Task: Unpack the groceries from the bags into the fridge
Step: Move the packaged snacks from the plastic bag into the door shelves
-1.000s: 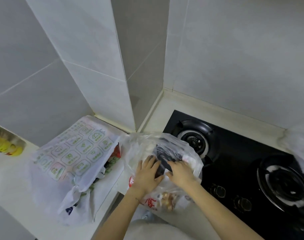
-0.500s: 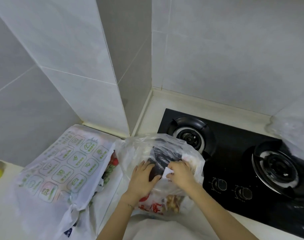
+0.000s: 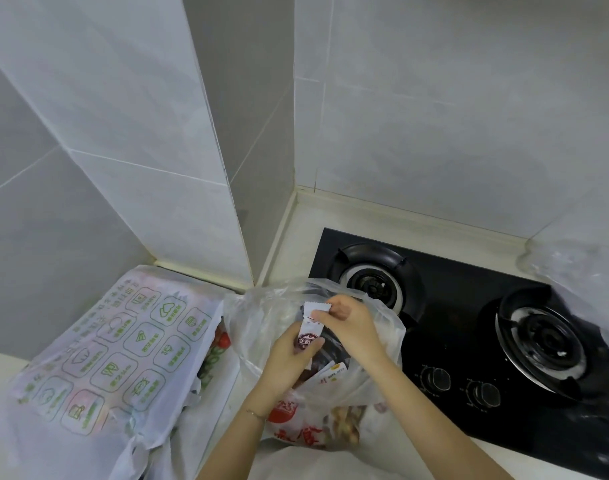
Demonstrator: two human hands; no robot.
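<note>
The right grip (image 3: 351, 323) pinches the crimped top of a small white packet (image 3: 311, 328), and the left grip (image 3: 289, 358) is clamped round its lower end. The packet stands upright between them, just above the open clear bag (image 3: 258, 317) on the worktop (image 3: 304, 226). A printed white bag (image 3: 123, 341) lies left of the left grip. The black hob (image 3: 452, 306) sits right of the right grip.

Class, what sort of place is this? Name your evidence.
Probably a home kitchen: a black two-burner gas hob set in a pale counter, tiled walls behind, and a printed grocery bag alongside.
</note>
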